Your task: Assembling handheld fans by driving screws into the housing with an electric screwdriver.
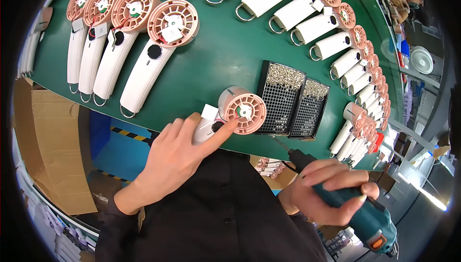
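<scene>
Fingers of the right hand (331, 192) are closing around a teal electric screwdriver (357, 211). Beyond, the left hand (175, 159) is clamping a pink handheld fan (230, 115) on the green table (216, 65); its open back seems unscrewed yet. Further, rows of fans (129, 41) are waiting.

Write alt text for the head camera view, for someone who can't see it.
A person's left hand holds down a pink-and-white handheld fan on a green table, while the right hand grips a teal electric screwdriver. Two black screw trays sit beside it, with rows of similar fans around.
</scene>
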`<state>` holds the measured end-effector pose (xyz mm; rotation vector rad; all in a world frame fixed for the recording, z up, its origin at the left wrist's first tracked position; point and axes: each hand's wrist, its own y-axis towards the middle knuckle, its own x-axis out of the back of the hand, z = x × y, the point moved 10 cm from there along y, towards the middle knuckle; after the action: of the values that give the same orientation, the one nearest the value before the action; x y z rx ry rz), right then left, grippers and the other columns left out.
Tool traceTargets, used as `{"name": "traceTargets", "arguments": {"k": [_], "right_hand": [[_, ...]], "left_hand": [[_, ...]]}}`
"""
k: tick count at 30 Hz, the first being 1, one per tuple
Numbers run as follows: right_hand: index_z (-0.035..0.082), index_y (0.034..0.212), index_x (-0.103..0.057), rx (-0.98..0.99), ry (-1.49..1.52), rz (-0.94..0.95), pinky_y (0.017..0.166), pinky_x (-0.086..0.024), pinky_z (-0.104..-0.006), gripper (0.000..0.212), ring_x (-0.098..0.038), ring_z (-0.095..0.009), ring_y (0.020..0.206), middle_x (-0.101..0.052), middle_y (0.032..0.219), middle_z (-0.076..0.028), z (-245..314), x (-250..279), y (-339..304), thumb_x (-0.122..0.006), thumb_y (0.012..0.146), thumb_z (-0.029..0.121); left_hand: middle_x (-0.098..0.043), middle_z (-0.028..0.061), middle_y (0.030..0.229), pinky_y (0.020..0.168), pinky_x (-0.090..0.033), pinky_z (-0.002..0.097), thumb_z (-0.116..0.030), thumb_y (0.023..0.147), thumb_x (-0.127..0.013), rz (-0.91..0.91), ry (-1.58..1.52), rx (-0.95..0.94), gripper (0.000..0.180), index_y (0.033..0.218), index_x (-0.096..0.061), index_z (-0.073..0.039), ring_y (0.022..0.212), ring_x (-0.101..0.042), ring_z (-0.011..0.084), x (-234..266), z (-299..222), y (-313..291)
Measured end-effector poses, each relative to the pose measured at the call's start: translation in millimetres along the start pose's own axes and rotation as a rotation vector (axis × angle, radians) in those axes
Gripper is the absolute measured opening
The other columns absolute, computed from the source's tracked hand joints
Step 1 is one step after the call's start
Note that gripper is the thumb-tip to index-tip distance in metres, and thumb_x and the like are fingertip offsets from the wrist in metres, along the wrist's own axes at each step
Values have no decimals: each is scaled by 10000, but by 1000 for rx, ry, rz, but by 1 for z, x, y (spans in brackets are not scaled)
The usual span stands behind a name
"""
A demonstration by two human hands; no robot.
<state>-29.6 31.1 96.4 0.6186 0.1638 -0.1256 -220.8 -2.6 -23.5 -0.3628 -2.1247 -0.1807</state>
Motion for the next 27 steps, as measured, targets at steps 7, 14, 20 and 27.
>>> {"name": "traceTargets", "arguments": {"k": [7, 14, 20, 27], "right_hand": [[29, 1087, -358, 9, 39, 192, 325, -426, -320, 278, -448, -219, 354, -455, 661, -119, -3, -56, 0, -427, 946, 259], [18, 1079, -325, -43, -24, 290, 347, -470, -353, 224, -533, -259, 408, -491, 683, -152, -23, -70, -9, -411, 950, 179], [23, 1046, -303, -23, -1, 375, 387, -510, -354, 229, -542, -261, 411, -517, 694, -175, -35, -75, -18, -453, 918, 139], [40, 1002, -300, -41, 19, 448, 398, -519, -353, 230, -556, -262, 430, -538, 668, -179, -40, -77, -23, -493, 902, 115]], "left_hand": [[-527, 169, 1044, 685, -460, 339, -15, 748, -620, 38, -8, 11, 680, 1374, -494, -248, 778, -520, 262, -2, -1, 1], [-535, 172, 1007, 622, -429, 287, -25, 723, -578, -29, 34, -41, 707, 1393, -472, -228, 705, -480, 219, 0, -3, 1], [-531, 168, 986, 611, -419, 270, -62, 725, -585, -83, 94, -67, 681, 1383, -485, -209, 694, -479, 204, 2, -5, 0], [-522, 156, 1034, 646, -485, 322, -39, 708, -630, -15, 7, 31, 705, 1376, -487, -213, 738, -523, 237, -4, -1, 0]]}}
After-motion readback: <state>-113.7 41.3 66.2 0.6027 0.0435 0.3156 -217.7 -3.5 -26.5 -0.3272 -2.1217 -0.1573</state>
